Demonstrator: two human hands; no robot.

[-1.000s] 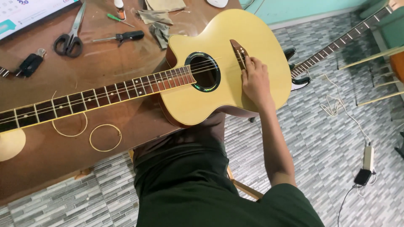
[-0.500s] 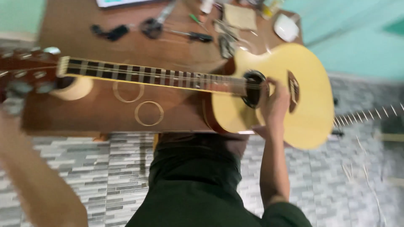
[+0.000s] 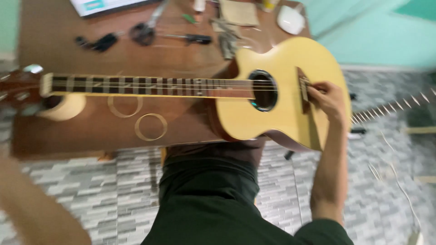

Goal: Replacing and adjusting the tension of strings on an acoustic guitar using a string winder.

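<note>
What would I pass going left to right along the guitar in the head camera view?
Headstock → fretboard → round sound hole → bridge → the person's right hand resting at the bridge.

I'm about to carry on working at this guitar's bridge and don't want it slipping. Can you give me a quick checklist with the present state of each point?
1. Right hand on the bridge of the guitar: ok, fingers rest there.
2. Guitar body supported: ok, it lies across the lap and the table edge.
3. Neck supported: ok, it lies over the table.
4. Left hand steadying the guitar: not ok, only a blurred forearm shows, low and off the guitar.
5. Scissors and screwdriver apart from the guitar: ok.
6. Strings seated at the bridge: cannot tell, the picture is blurred.
</note>
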